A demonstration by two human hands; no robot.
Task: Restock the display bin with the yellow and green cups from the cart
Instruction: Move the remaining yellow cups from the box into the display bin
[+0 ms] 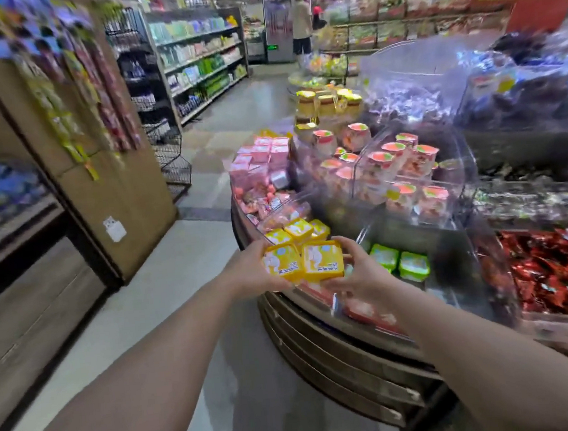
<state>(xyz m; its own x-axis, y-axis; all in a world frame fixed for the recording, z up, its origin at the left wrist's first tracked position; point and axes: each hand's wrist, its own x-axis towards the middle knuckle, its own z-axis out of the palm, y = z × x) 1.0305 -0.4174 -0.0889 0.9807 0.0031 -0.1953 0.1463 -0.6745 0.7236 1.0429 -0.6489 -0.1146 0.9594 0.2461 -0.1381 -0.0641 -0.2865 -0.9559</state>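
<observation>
I've got two yellow cups up side by side, the left yellow cup [282, 263] and the right yellow cup [323, 260], square foil lids facing me, edges touching, just above the display bin's near rim [311, 290]. Three more yellow cups [298, 230] sit clustered in the bin just behind. Two green cups [400, 261] lie to the right in the same bin, lids up.

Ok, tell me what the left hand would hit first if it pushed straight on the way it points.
Likely the yellow cups already in the display bin, just beyond the left hand and the cup it holds. Depth is hard to judge here.
</observation>
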